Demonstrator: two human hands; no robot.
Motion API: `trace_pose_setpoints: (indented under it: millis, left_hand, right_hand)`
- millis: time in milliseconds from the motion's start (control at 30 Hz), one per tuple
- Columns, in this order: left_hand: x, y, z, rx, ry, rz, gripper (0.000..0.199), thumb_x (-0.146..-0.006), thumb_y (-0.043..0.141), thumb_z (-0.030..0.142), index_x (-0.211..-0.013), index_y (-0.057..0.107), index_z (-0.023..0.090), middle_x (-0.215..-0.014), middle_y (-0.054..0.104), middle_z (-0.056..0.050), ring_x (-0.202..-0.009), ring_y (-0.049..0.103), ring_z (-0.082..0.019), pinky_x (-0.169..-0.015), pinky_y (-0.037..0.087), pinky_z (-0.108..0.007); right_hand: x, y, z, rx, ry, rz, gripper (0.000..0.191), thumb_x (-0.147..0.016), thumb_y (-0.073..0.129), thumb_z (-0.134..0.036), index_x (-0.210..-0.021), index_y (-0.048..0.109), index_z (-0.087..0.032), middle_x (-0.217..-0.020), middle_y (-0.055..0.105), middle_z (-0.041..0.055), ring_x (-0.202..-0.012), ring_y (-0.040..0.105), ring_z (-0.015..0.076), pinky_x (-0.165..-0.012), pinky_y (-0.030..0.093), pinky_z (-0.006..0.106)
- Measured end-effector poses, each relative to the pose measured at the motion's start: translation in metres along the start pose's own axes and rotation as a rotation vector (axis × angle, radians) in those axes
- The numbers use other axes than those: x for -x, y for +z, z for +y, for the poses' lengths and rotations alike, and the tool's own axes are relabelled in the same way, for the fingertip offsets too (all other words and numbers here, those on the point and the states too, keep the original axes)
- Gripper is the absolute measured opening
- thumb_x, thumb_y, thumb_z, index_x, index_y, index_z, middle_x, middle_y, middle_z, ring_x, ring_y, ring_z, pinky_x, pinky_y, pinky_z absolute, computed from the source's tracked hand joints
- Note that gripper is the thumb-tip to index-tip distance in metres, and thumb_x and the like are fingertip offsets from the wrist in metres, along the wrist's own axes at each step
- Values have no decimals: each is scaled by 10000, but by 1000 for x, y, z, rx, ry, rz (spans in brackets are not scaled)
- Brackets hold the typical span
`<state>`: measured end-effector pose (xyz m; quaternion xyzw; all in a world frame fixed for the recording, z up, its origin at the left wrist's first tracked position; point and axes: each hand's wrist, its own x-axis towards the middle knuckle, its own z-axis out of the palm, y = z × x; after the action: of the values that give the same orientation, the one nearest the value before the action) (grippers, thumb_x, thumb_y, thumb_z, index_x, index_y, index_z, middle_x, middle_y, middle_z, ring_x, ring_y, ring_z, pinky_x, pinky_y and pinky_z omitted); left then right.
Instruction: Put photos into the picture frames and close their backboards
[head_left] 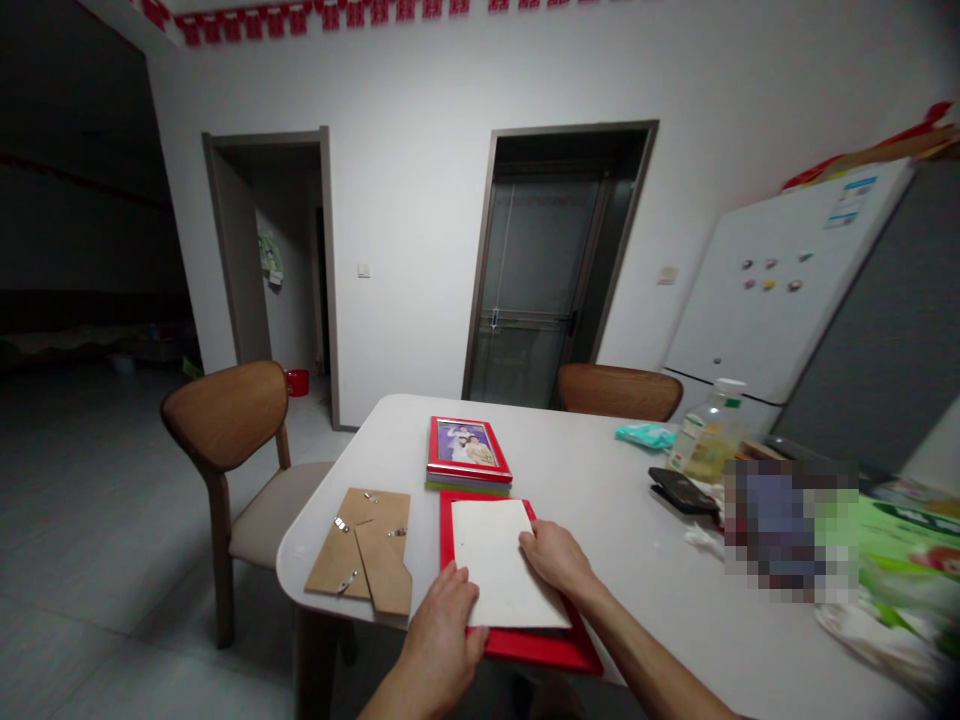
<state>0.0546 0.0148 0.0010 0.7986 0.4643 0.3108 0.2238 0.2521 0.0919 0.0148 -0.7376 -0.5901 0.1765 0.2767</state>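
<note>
A red frame [540,650] lies at the table's near edge with a white sheet [499,570] on it, slightly askew. My left hand [444,635] grips the lower left side of the frame, fingertips on the sheet's edge and thumb over the red border. On the right side, my right hand [559,560] rests with bent fingers at the sheet's edge. To the left lies a brown backing board [337,540] with metal clips and a stand flap. Beyond the red frame sits a stack of frames, its top one a red picture frame [469,447] holding a photo.
The white table [600,480] has rounded corners. At its right are a bottle [705,430], a black object [681,490], a teal packet [646,436] and green packaging [900,550]. Wooden chairs stand at the left [225,415] and far side [621,392].
</note>
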Motion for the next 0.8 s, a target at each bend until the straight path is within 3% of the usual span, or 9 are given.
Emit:
trace_pose_setpoints:
  millis: [133,267,367,467,600,700,800]
  left_hand:
    - [1,-5,7,-69,6,-37,370,-689,469,162,-1048,542,114,-1208,467,-140,-1163,349,-268,-968,293,-406]
    - [2,-2,9,-63,25,-42,337,-696,451,158,-1012,566,139,-1171,509,-111,-1175,332,-257,-974,286,-395]
    - [5,-4,3,-10,15,-12,397,-684,452,151,-1073,527,133,-1209,472,-115,-1174,339,-237,-975,291,-384]
    - [13,-21,-15,15,-6,75,459,-667,474,163,-1126,484,145,-1257,417,-109,-1178,335,-223,-981,279,-387]
    - [27,-62,-54,-147,-142,166,531,-630,534,212,-1151,451,149,-1284,377,-113,-1199,297,-232,-988,245,-405]
    - [37,-86,-83,-334,-264,128,599,-592,595,303,-1148,450,130,-1284,369,-137,-1211,261,-263,-984,221,-438]
    - [44,-94,-103,-412,-289,109,596,-577,614,282,-1134,463,132,-1278,378,-131,-1206,275,-255,-987,222,-418]
  right_hand:
    - [6,2,1,181,-27,19,273,-672,443,-278,-785,609,-94,-859,619,200,-823,566,276,-700,379,351]
    - [9,4,1,366,-72,22,278,-693,438,-289,-856,591,-125,-875,620,154,-792,577,228,-650,388,299]
    - [9,1,1,384,-93,14,261,-684,459,-266,-868,587,-133,-853,622,132,-767,577,212,-630,385,280]
    - [11,-2,-4,355,-76,24,287,-679,472,-244,-920,576,-127,-852,619,127,-741,571,212,-609,386,280]
    - [27,8,-36,143,-211,39,353,-708,465,-294,-1022,548,-156,-959,587,113,-813,547,200,-652,392,272]
    - [49,33,-74,30,-443,-103,366,-729,443,-341,-1027,553,-159,-938,579,101,-824,532,184,-722,386,273]
    - [69,66,-108,85,-575,-167,374,-688,484,-402,-971,569,-173,-907,560,91,-872,494,208,-763,370,309]
